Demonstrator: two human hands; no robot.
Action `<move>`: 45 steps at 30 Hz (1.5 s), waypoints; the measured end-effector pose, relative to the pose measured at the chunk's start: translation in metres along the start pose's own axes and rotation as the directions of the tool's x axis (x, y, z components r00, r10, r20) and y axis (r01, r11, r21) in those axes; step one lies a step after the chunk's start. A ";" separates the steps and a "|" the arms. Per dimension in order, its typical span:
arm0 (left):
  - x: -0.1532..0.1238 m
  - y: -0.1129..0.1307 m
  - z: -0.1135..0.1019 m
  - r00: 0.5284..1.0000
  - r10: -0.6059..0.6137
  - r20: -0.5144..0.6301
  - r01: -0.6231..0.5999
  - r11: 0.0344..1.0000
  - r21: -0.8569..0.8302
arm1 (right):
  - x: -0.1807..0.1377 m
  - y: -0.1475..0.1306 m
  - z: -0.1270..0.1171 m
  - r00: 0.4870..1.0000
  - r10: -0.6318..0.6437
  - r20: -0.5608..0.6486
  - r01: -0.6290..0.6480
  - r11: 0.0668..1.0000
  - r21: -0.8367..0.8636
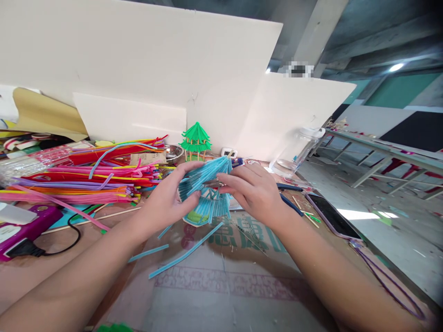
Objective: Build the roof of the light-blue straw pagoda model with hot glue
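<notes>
A small blue pavilion model (204, 177), with a ribbed roof of fuzzy pipe-cleaner strips, is tilted above the table. My left hand (173, 193) grips its left side, thumb in front and fingers behind. My right hand (254, 189) is closed at the model's right side, thumb and forefinger pinched by the roof's lower edge. What lies between those fingertips is too small to make out. A dark blue object (237, 162) shows just behind the right hand. Loose blue pipe-cleaner pieces (187, 251) lie on the table below.
A green pavilion model (196, 138) stands behind. Bundles of coloured pipe cleaners (104, 175) and a purple power strip (31, 230) are at left. Rightward lie a phone (334, 216), dark-handled pliers (290, 203) and a clear jar (297, 150). White boards (138, 55) rise at the back.
</notes>
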State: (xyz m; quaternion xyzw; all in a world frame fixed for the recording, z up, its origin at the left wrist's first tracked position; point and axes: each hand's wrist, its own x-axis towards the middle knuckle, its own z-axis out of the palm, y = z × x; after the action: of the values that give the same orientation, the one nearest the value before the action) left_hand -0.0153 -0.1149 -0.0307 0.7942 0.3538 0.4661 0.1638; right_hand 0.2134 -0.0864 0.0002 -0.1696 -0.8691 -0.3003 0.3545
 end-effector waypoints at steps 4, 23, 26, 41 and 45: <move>0.000 0.001 0.000 1.000 -0.008 -0.001 0.008 1.000 0.001 | 0.001 0.002 -0.003 0.999 0.010 -0.031 -0.011 1.000 -0.006; 0.000 0.002 0.000 1.000 -0.028 0.002 0.028 0.999 -0.031 | 0.003 0.004 -0.006 0.999 -0.026 0.027 0.027 0.998 -0.056; 0.000 0.002 0.001 1.000 -0.023 0.003 0.023 0.999 -0.036 | 0.003 0.003 -0.005 0.999 -0.031 0.030 0.033 0.997 -0.064; 0.000 0.002 0.000 1.000 -0.031 -0.001 0.031 0.999 -0.011 | 0.002 0.002 -0.005 1.000 0.000 0.001 0.000 0.999 -0.032; 0.000 -0.003 -0.002 0.999 -0.043 -0.022 0.043 0.999 0.021 | 0.002 0.010 -0.014 0.986 0.165 -0.017 -0.163 0.984 0.064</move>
State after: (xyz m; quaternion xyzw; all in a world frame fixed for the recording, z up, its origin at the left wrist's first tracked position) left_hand -0.0178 -0.1125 -0.0316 0.7831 0.3774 0.4671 0.1616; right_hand 0.2241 -0.0873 0.0133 -0.2262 -0.8571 -0.2448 0.3927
